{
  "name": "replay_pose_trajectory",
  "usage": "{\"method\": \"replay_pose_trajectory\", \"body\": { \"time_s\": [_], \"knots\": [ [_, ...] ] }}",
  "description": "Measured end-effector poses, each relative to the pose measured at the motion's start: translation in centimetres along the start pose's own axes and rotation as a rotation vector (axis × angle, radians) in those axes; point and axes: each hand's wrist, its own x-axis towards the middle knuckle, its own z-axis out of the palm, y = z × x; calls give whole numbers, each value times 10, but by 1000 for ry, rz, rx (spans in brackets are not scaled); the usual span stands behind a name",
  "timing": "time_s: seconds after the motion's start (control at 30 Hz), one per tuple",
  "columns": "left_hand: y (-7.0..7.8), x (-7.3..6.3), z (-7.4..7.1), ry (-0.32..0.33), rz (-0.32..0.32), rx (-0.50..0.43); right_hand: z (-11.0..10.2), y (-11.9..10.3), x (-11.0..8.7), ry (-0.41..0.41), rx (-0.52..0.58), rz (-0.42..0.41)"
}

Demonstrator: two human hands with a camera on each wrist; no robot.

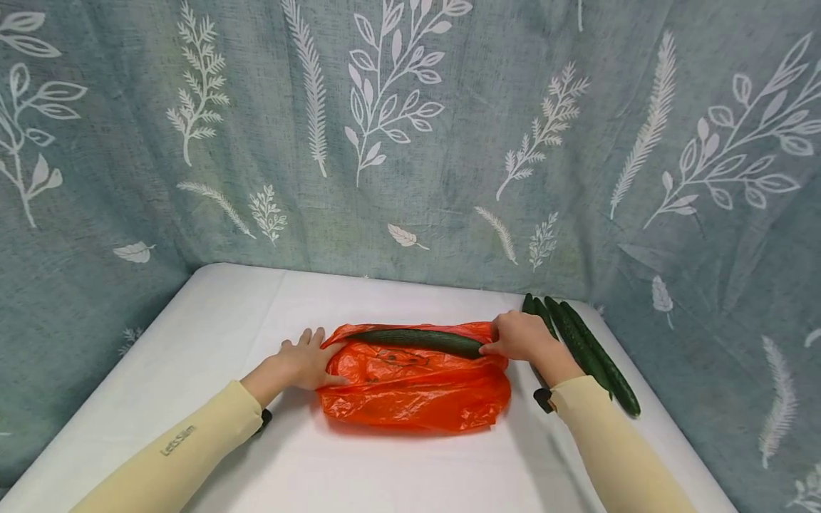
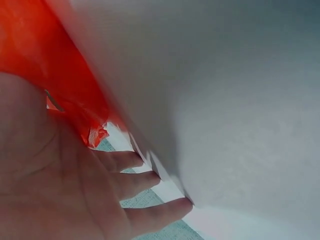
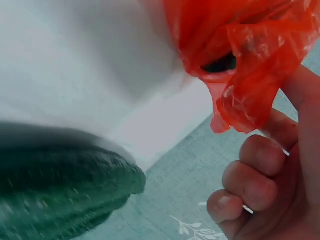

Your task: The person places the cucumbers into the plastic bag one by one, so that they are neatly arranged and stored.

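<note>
A red plastic bag (image 1: pixel 417 402) lies across the middle of the table, its opening facing up. Lengthwise in that opening sits a long green cucumber (image 1: pixel 420 339). The left hand (image 1: pixel 300 362) is at the bag's left end, fingers spread, thumb and forefinger against the plastic. In the left wrist view, the other fingers (image 2: pixel 142 182) of that hand stretch straight toward the white surface. At the bag's right end the right hand (image 1: pixel 522 336) pinches the plastic beside the cucumber's tip. The right wrist view shows its remaining fingers (image 3: pixel 250 185) curled, with bunched red plastic near the forefinger.
Several more cucumbers (image 1: pixel 580 345) lie side by side along the table's right edge, partly behind the right forearm. A white cloth covers the table (image 1: pixel 385 470). Behind and at both sides hangs a grey-green curtain (image 1: pixel 442 214) with white leaf prints.
</note>
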Motion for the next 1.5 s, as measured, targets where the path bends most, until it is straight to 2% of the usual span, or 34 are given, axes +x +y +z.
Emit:
{"method": "replay_pose_trajectory", "body": {
  "time_s": [0.1,0.3,0.53,0.8,0.93,1.1,1.23,1.37,1.5],
  "knots": [
    [0,-1,0,-9,1,-14,4,-2,0,-4,31,-25],
    [1,-2,-1,-3,8,-20,13,-5,2,46,34,-85],
    [3,-8,-3,1,32,-28,21,-5,-1,92,53,-82],
    [-1,-4,-4,85,74,-59,27,-1,-3,145,105,-68],
    [-5,0,-3,103,92,-85,31,2,-6,190,207,-58],
    [-9,3,-4,103,120,-96,35,7,-12,241,420,-21],
    [-12,6,-4,98,138,-106,39,11,-17,296,591,24],
    [-13,8,-2,100,155,-127,42,17,-24,360,704,76],
    [-13,10,-1,85,153,-140,42,24,-34,366,805,148]
  ]
}}
